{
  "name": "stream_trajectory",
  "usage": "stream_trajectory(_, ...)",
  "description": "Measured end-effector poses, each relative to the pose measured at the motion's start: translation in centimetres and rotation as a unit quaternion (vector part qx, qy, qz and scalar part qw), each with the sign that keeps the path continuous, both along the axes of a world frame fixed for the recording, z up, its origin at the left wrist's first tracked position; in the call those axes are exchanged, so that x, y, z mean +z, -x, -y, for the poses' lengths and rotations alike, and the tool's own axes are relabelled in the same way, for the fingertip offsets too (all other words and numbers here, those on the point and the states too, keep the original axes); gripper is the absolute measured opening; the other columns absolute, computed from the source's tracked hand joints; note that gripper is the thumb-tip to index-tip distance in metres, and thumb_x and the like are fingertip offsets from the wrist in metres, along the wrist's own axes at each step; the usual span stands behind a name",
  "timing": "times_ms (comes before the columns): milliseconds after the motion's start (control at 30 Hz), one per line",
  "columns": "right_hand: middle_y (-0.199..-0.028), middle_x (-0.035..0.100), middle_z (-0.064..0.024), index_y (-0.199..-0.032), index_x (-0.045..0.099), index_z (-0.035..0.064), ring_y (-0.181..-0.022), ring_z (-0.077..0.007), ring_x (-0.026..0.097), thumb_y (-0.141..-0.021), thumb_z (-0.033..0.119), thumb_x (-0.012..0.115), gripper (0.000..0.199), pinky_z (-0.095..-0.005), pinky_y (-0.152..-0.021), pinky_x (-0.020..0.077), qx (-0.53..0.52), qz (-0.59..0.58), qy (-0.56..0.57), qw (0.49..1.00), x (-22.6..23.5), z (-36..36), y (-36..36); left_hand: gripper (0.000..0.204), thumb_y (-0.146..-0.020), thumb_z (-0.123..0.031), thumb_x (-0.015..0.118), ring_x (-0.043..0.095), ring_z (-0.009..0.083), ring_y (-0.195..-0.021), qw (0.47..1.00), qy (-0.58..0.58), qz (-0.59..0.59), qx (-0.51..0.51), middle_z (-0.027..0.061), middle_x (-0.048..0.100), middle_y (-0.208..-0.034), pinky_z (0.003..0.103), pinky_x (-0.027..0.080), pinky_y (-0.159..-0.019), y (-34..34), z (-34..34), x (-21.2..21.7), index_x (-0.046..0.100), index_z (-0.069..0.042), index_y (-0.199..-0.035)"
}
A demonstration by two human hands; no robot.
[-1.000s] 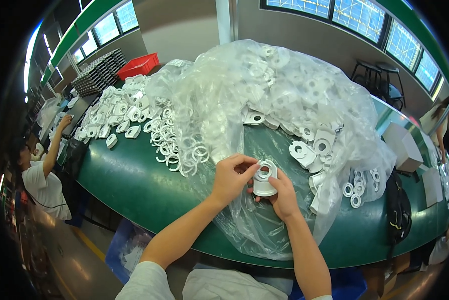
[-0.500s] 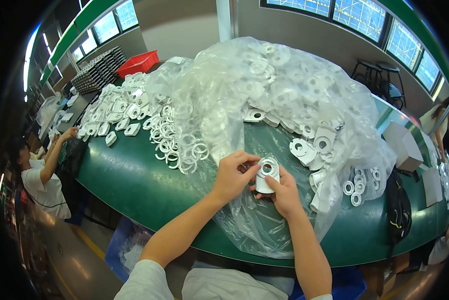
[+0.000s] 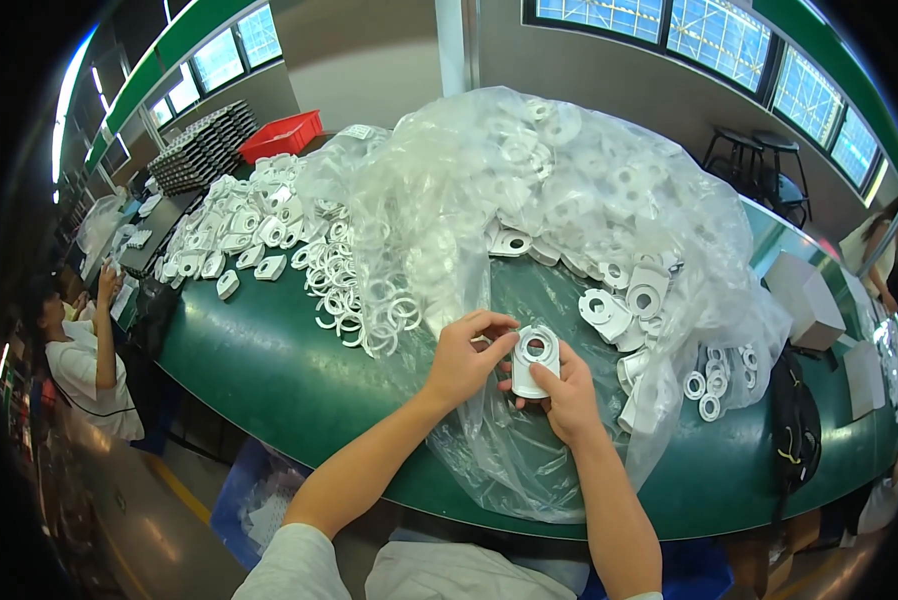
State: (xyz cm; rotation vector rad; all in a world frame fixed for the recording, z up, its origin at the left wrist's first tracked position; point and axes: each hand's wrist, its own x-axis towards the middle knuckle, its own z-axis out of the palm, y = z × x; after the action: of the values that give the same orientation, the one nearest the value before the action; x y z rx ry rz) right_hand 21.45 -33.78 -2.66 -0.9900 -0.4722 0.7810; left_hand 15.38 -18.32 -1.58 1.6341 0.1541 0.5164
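Note:
My right hand [image 3: 573,397] holds a white plastic housing part [image 3: 535,378] with a round hole, its thumb on the front face and its fingers round behind. A ring-shaped rim surrounds the hole. At the part's upper left edge is my left hand [image 3: 463,358], thumb and forefinger bent close together. Whether something small sits between those fingertips is too small to tell. Under both hands lies a large clear plastic bag [image 3: 514,470], spread over the green table [image 3: 239,365]. Similar white housing parts [image 3: 609,312] spill from the bag's mouth, right of my hands.
Loose white C-shaped rings [image 3: 344,290] and a heap of white parts [image 3: 244,225] lie left of the bag. Farther back are a red bin [image 3: 282,136] and stacked trays [image 3: 205,146]. White boxes [image 3: 804,298] and a black bag [image 3: 795,415] sit right. A co-worker [image 3: 91,365] is at left.
The housing part has tilted to face me a little more, and my left fingertips sit slightly farther from its ring. At left, the co-worker's forearm has swung upright. The view has shifted slightly.

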Motion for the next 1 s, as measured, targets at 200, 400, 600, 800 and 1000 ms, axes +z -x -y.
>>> stream_trajectory(200,-0.102,0.061,-0.0178,-0.121,0.042,-0.0018,-0.079,-0.0247,0.066,-0.088,0.002,0.046,0.033,-0.0281,-0.054,0.0522,-0.027,0.064,0.023,0.997,0.0,-0.3,0.3,0.017,-0.088,-0.009,0.060,0.060,0.0091,-0.068,0.993,0.089,-0.050,-0.060,0.0058,0.065,-0.085,0.022,0.050,-0.060,-0.2,-0.4,-0.2,0.064,0.002,-0.100)
stream_trajectory(400,-0.095,0.060,-0.0126,-0.117,0.043,-0.0002,-0.070,-0.0184,0.064,-0.089,0.004,0.045,0.028,-0.0243,-0.050,0.0472,-0.038,0.092,0.036,0.994,0.1,-0.5,0.6,0.016,-0.088,-0.008,0.060,0.059,0.0082,-0.064,0.994,0.066,-0.071,-0.058,0.0060,0.066,-0.077,0.021,0.048,-0.059,0.0,-0.5,0.4,0.065,0.004,-0.095)
stream_trajectory(600,-0.090,0.061,-0.0106,-0.113,0.047,0.0013,-0.066,-0.0161,0.063,-0.095,0.017,0.043,0.024,-0.0215,-0.046,0.0437,-0.054,0.112,0.055,0.991,0.4,-0.3,0.8,0.015,-0.088,-0.007,0.059,0.058,0.0088,-0.064,0.993,0.082,-0.053,-0.066,0.0061,0.066,-0.077,0.022,0.048,-0.060,0.4,-0.2,0.3,0.065,0.005,-0.096)
stream_trajectory(800,-0.083,0.063,-0.0089,-0.105,0.054,0.0019,-0.063,-0.0140,0.063,-0.099,0.032,0.038,0.035,-0.0204,-0.044,0.0422,-0.090,0.102,0.060,0.989,-0.3,-0.3,0.5,0.014,-0.084,-0.004,0.061,0.059,0.0091,-0.064,0.998,-0.007,-0.043,-0.041,0.0060,0.066,-0.076,0.023,0.047,-0.057,0.7,0.7,1.0,0.065,0.003,-0.095)
stream_trajectory(1000,-0.082,0.063,-0.0064,-0.101,0.057,0.0029,-0.063,-0.0111,0.060,-0.099,0.033,0.040,0.035,-0.0205,-0.049,0.0422,-0.088,0.173,0.090,0.977,0.1,-0.4,0.8,0.020,-0.079,-0.005,0.065,0.060,0.0134,-0.078,0.989,-0.127,0.073,-0.016,0.0056,0.065,-0.086,0.025,0.046,-0.064,0.6,0.2,2.1,0.068,-0.004,-0.099)
